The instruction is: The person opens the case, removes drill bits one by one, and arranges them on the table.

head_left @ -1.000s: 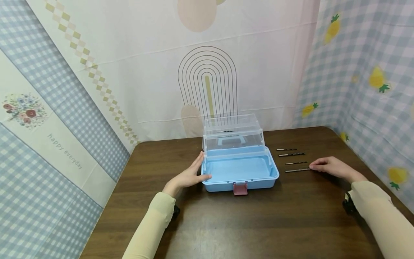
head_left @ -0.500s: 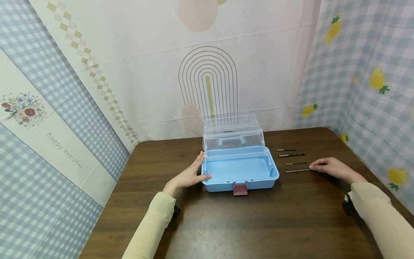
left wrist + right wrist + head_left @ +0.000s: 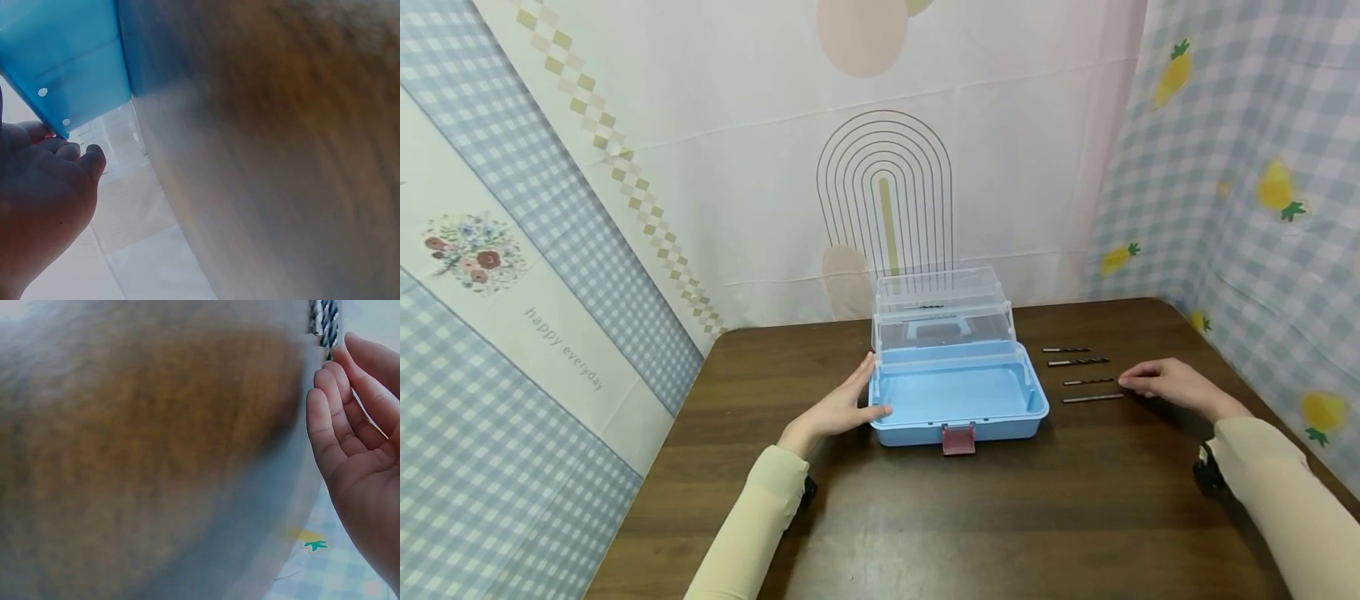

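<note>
A light-blue toolbox (image 3: 958, 429) with its clear lid raised stands on the table. My left hand (image 3: 831, 415) holds its left side, thumb over the rim and fingers along the outer wall; the left wrist view shows those fingers at the edge. To the right lie black drill bits in a column: a thin one (image 3: 1066, 350), a thicker one (image 3: 1078, 362), a short one (image 3: 1088, 382) and a long one (image 3: 1093, 398) nearest me. Just off the right ends of the last two is my right hand (image 3: 1168, 385), its thumb and fingertips close together with nothing visible between them.
A thin drill bit (image 3: 925, 307) shows through the clear tray section of the box. The red latch (image 3: 958, 439) hangs down at the front. The brown table (image 3: 925, 517) stretches to the patterned cloth (image 3: 1015, 167) behind and at both sides.
My right hand has come off the end of the nearest long bit and moved slightly up, so that end now shows. The left hand keeps its place on the box.
</note>
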### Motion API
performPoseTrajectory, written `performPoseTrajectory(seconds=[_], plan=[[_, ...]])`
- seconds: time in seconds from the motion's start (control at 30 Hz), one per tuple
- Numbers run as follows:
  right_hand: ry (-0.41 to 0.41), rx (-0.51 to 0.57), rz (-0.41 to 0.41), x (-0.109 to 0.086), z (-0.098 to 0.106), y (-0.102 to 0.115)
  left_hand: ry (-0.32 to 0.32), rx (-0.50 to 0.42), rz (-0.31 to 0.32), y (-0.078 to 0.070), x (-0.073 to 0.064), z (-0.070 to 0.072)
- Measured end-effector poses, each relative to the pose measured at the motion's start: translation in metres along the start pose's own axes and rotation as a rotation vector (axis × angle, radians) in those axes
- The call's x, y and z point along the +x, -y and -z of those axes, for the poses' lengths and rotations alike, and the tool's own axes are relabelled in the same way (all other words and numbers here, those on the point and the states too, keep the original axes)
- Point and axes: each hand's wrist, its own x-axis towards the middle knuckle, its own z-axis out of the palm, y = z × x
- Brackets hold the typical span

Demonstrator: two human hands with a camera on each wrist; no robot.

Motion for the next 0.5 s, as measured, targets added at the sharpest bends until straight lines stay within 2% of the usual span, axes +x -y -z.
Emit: performPoseTrajectory(seconds=[0.27,0.5], plan=[[-0.021,0.013,0.017,0.007,0.012,0.001,0.002,0.011,-0.005,0.002,0.001,-0.003],[-0.048,-0.01,0.023,0.019,0.031,0.019,-0.007,0.025,-0.006,0.003,0.005,-0.002]])
